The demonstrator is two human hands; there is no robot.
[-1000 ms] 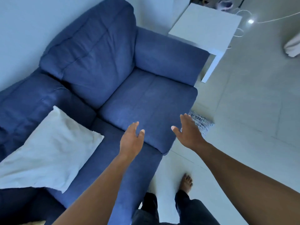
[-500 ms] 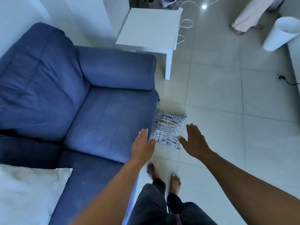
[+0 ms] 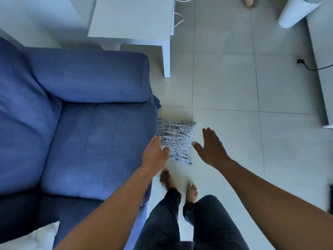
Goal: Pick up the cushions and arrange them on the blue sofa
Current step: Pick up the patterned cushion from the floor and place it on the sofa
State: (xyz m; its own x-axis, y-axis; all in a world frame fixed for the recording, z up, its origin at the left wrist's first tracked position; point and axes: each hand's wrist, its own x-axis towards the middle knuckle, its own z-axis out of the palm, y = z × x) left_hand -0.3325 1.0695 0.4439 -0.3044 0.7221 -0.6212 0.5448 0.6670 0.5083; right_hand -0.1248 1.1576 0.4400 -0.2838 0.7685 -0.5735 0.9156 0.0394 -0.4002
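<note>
Both arms reach forward and down toward the patterned cushion [image 3: 175, 139], which lies on the tiled floor [image 3: 225, 94] just beside the front corner of the blue sofa [image 3: 86, 134]. The left hand [image 3: 155, 155] and right hand [image 3: 211, 148] flank it, palms down, fingers spread, each grip released and empty. The left hand overlaps the cushion's near-left edge. At the sofa's near end a white cushion [image 3: 34, 239] is cut off by the frame.

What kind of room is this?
Most likely a living room in a home: there is a blue sofa, a small white side table next to it, and a patterned cushion lying on the tiled floor.
</note>
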